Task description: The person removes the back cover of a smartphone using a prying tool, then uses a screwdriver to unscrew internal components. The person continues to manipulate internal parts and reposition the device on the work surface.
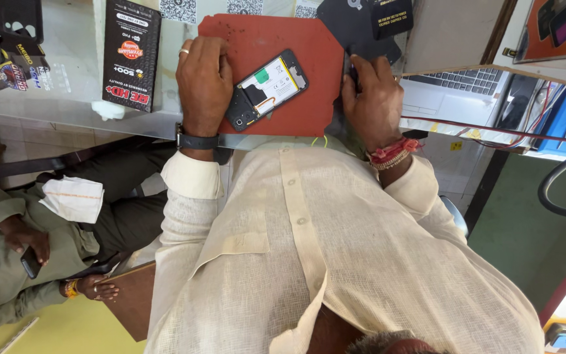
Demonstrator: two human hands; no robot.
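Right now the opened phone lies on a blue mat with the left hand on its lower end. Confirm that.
Not quite: the mat is red, not blue. The head view shows the opened phone lying on it, with the left hand on its lower end.

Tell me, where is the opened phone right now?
In the head view, the opened phone lies back-up and tilted on the red mat, upper middle of the picture. The left hand rests on its lower end; the right hand sits apart at the mat's other edge.
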